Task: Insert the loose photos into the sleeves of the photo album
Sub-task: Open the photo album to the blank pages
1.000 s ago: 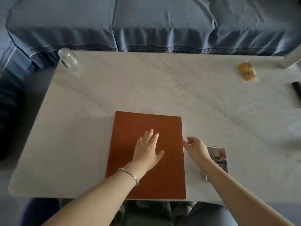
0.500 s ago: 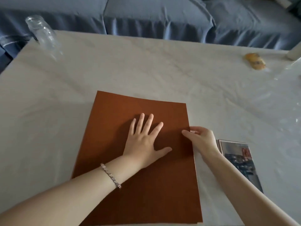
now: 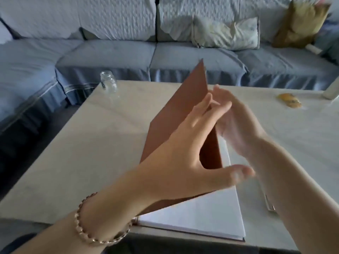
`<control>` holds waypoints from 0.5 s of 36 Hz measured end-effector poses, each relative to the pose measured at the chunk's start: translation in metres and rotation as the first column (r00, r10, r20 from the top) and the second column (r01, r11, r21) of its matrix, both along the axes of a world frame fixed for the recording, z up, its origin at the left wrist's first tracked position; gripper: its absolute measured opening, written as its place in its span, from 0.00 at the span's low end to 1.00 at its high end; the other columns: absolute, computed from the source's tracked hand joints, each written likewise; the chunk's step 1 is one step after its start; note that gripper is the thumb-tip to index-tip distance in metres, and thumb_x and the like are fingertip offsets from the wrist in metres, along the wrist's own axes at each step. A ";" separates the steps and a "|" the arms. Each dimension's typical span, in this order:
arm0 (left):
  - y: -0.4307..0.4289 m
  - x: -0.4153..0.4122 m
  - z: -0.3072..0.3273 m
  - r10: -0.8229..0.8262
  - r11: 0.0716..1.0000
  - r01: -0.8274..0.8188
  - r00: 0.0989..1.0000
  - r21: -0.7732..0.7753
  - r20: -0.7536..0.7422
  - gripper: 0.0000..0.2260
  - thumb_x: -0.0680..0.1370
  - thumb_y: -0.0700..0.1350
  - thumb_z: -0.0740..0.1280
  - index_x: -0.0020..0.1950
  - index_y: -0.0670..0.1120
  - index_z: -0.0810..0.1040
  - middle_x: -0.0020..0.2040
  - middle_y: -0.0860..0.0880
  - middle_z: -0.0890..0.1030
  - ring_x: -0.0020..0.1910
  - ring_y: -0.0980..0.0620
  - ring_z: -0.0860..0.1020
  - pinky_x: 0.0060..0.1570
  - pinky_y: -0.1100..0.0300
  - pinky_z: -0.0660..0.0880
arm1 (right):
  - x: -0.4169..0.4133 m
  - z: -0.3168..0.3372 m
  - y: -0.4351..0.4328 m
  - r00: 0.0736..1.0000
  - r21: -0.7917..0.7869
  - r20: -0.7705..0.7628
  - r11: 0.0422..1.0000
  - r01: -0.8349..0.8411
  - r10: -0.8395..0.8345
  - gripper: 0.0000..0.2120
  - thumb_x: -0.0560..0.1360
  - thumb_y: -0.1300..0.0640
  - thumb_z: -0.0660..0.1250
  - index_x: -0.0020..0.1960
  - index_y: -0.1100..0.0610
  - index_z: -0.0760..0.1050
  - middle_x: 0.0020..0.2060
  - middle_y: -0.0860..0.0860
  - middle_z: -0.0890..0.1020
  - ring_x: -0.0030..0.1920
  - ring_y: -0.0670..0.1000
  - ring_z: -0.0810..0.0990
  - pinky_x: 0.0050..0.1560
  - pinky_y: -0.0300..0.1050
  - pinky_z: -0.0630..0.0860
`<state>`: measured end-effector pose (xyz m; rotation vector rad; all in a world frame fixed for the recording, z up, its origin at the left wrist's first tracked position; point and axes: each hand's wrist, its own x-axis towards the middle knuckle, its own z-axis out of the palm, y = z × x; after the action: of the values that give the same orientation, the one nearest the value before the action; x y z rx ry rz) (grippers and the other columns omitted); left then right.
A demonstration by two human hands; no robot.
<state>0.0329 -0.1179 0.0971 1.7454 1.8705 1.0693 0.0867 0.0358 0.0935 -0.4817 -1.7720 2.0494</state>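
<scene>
On the table, album cover raised, left hand, right hand touching it

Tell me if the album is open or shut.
Partly open: its brown cover stands raised at a tilt, exposing a white page.

We see a pale desk with a faintly veined, marble-like top standing in a sitting room. Beyond the desk's far edge runs a long sofa in blue-grey fabric with a gathered skirt, and it turns a corner and comes down along the desk's left side. Its backrest wears a lighter quilted cover. Beyond the desk's far right corner we find a rumpled white pillow on the seat, and further right a mustard cushion propped against the back. Left of the desk the floor lies dark. The light is soft and dim, like daylight; we cannot see its source.
</scene>
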 end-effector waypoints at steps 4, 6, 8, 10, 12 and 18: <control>-0.017 -0.052 0.021 0.173 0.983 -0.165 0.978 -0.079 0.115 0.29 0.75 0.51 0.63 0.74 0.59 0.58 0.75 0.60 0.58 0.60 0.67 0.70 0.57 0.73 0.66 | -0.041 0.012 -0.036 0.999 0.146 -0.012 0.989 -0.035 0.037 0.18 0.81 0.52 0.56 0.67 0.59 0.70 0.58 0.54 0.79 0.60 0.50 0.77 0.59 0.45 0.75; -0.040 -0.076 0.031 0.297 0.952 -0.281 0.945 -0.122 0.139 0.26 0.74 0.47 0.63 0.72 0.55 0.63 0.71 0.54 0.68 0.45 0.64 0.73 0.44 0.72 0.68 | -0.057 0.015 -0.052 0.998 0.154 -0.034 0.987 -0.051 0.057 0.21 0.82 0.60 0.54 0.73 0.64 0.60 0.67 0.61 0.70 0.70 0.56 0.66 0.68 0.42 0.66; -0.069 -0.080 0.049 0.347 0.923 -0.329 0.936 -0.198 0.065 0.32 0.63 0.46 0.66 0.66 0.66 0.66 0.65 0.56 0.74 0.53 0.56 0.77 0.51 0.63 0.72 | -0.077 0.012 -0.070 0.991 0.246 -0.006 0.961 -0.127 0.133 0.20 0.81 0.63 0.54 0.73 0.63 0.61 0.68 0.58 0.69 0.69 0.52 0.67 0.64 0.32 0.65; -0.100 -0.083 0.067 0.463 0.853 -0.456 0.886 -0.255 -0.034 0.31 0.65 0.44 0.67 0.63 0.70 0.65 0.62 0.57 0.75 0.58 0.52 0.76 0.58 0.52 0.73 | -0.098 0.000 -0.086 0.983 0.392 0.069 0.902 -0.184 0.170 0.18 0.79 0.61 0.61 0.68 0.54 0.68 0.63 0.50 0.74 0.59 0.42 0.74 0.53 0.30 0.71; -0.119 -0.099 0.074 0.528 0.766 -0.565 0.825 -0.307 -0.202 0.29 0.74 0.40 0.66 0.70 0.63 0.62 0.60 0.59 0.74 0.59 0.52 0.75 0.61 0.51 0.71 | -0.118 -0.015 -0.096 0.977 0.491 0.118 0.845 -0.212 0.176 0.16 0.77 0.60 0.64 0.64 0.53 0.72 0.60 0.49 0.76 0.55 0.41 0.74 0.54 0.32 0.70; -0.142 -0.140 0.041 0.535 0.364 -0.892 0.435 -0.267 -0.724 0.19 0.78 0.49 0.65 0.63 0.44 0.63 0.60 0.45 0.74 0.58 0.44 0.76 0.50 0.55 0.71 | -0.153 -0.054 -0.126 0.939 0.622 0.299 0.712 -0.325 0.167 0.21 0.77 0.55 0.64 0.69 0.49 0.67 0.64 0.42 0.71 0.66 0.43 0.69 0.56 0.29 0.61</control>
<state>-0.1071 -0.2599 0.1378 0.6997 3.0747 -0.0213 -0.0661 -0.0898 0.0392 -0.2580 -2.6589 1.3645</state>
